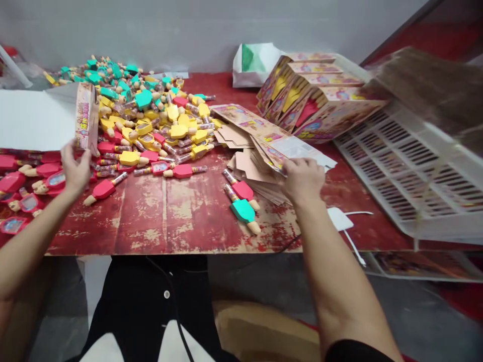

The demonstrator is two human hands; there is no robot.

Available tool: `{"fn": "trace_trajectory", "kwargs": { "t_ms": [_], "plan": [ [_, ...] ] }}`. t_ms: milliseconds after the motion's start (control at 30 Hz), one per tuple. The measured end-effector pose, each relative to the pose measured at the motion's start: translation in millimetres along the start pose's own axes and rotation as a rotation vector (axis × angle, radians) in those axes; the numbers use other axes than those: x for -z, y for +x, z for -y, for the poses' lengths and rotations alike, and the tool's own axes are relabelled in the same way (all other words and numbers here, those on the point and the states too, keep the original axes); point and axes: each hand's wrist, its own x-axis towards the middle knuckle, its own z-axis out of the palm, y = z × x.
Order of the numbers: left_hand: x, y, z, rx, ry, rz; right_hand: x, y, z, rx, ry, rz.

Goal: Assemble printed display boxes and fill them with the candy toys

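My left hand reaches to the left side of the worn red table and grips the lower edge of an upright, printed pink carton. My right hand rests, fingers curled, on a stack of flat unfolded printed cartons and pinches the top one. Between the hands lies a big heap of red, yellow and teal popsicle-shaped toys. One red toy and one teal toy lie apart, just left of my right hand.
Several assembled cartons lean in a row at the back right. A white slotted plastic crate lies at the right. A white and green bag stands by the wall. A white charger with a cable sits near the table's front edge.
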Motion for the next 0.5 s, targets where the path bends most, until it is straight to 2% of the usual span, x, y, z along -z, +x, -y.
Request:
{"fn": "trace_trajectory", "kwargs": {
  "t_ms": [67,133,200,267,367,433,500],
  "plan": [
    [-9.1,-36,-24,-0.074,0.019,-0.029,3,6,0,-0.057,-0.018,-0.029],
    [-19.8,-66,-53,-0.184,-0.005,0.016,9,12,-3,-0.08,-0.03,-0.08],
    [-35.8,-89,-81,-0.25,-0.11,0.176,17,18,-8,-0.022,-0.036,-0.098],
    [-56.9,-109,-102,-0.271,-0.242,0.368,22,22,-9,0.101,-0.04,-0.054],
    [-89.0,-134,-118,-0.275,-0.353,0.523,17,22,1,0.241,-0.063,0.023],
    [-103.7,-148,-121,-0.265,-0.381,0.582,2,20,16,0.258,-0.087,0.036],
    [-109.6,-157,-122,-0.249,-0.401,0.639,-16,21,34,0.238,-0.1,0.036]
  ]
}}
